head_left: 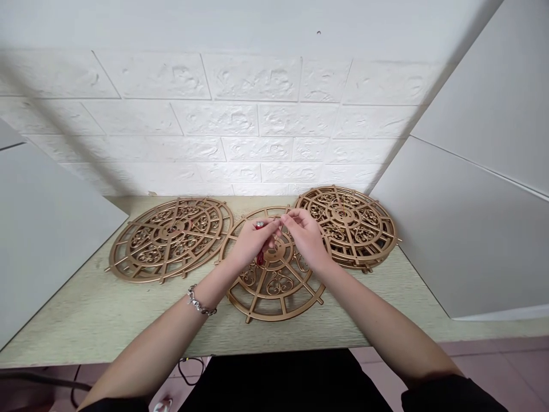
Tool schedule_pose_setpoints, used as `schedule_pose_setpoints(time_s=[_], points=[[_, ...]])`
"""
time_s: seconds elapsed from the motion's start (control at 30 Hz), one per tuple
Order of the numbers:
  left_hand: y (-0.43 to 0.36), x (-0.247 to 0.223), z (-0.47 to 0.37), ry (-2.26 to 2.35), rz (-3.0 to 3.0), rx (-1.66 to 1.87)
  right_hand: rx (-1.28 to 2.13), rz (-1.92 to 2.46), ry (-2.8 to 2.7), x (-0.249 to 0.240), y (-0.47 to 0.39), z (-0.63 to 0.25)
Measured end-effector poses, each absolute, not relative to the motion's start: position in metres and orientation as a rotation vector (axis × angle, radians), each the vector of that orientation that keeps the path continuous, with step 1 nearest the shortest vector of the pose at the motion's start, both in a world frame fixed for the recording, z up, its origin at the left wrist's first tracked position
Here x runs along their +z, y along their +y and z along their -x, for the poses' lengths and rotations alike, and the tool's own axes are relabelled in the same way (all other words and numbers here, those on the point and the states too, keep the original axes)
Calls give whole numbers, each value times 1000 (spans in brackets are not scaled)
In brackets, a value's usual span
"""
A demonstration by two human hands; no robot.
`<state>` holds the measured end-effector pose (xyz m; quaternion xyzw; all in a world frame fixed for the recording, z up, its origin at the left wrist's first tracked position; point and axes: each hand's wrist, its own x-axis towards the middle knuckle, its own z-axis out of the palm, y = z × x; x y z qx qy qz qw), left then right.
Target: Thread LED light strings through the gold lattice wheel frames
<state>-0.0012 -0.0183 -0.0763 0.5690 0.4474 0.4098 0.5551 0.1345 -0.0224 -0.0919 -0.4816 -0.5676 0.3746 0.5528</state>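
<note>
Left grip (252,240) clenched round a red tool (260,258); right grip (305,236) bunched beside it — whether holding anything, I cannot tell.

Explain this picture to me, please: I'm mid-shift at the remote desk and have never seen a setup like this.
There is no machine here: you see a person's bare left hand and right hand. The single picture comes from a camera on their head, looking forward and down.

On the pale green wood-grain table are gold openwork discs with scroll patterns: an overlapping pile on the left, a stack on the right, and a disc in the middle, under the hands. Behind is a white brick-pattern wall.

The left hand, with a silver chain bracelet at its wrist, holds a slim red item, mostly hidden. Both hands' fingertips meet; what they pinch is too small to tell.
</note>
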Motion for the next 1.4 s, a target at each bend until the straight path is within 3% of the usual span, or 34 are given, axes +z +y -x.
schedule_pose_setpoints(time_s=[0.13, 0.43, 0.6, 0.73, 1.1, 1.4], points=[[-17, -81, 1, 990, -1152, 1149, 743, 1130, -1393, -89, -23, -142], [-30, -76, -5, 1046, -1444, 774, 1148, 1057, -1283, -79, -31, -136], [-24, -77, 2, 851, -1021, 1069, 1258, 776, -1011, -85, -23, -138], [-19, -74, 6, 746, -749, 1168, 1366, 812, -897, -90, -13, -143], [-25, -84, 3, 653, -968, 877, 1269, 880, -1279, -92, -23, -135], [-22, -85, 5, 709, -994, 833, 1153, 878, -1486, -91, -30, -133]])
